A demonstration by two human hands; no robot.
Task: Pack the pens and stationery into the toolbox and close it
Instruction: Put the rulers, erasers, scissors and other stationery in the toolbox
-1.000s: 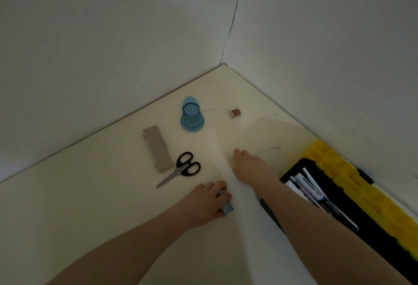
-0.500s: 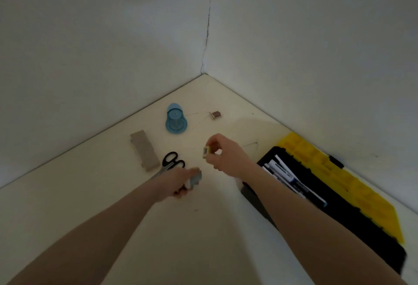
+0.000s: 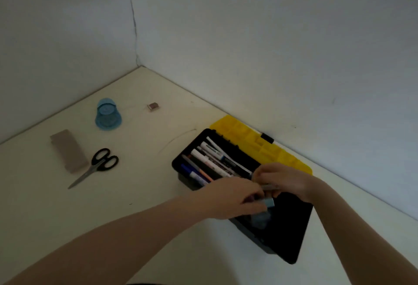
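dim light, cream matte table (image 3: 67, 217) set in a corner of plain white walls.

black plastic toolbox (image 3: 291, 235) lies open at right, near the wall; its yellow moulded lid (image 3: 255, 140) is tipped back toward the wall, ribbed into compartments, with a black latch at its far edge. far half of the box is packed with pens (image 3: 210, 160), slim cylinders lying side by side, white, grey, blue and orange barrels. near half is dark and glossy.

both hands are over the middle of the box. left hand (image 3: 233, 198) has its fingers curled round a small pale blue block (image 3: 269, 202), boxy, smooth, its end poking out past the fingertips. right hand (image 3: 285, 180) is bent at the wrist, fingers curled on a thin greyish item that is too blurred to name. the two hands are almost touching.

on the table well to the left: scissors (image 3: 99, 164) with black loop handles and shut steel blades; just beside them a flat grey-brown rectangular block (image 3: 67, 151), dull surface; farther back a translucent blue rounded dispenser (image 3: 108, 115); near it a small brown square piece (image 3: 153, 106). a thin pale thread (image 3: 176, 141) curves over the table toward the box.
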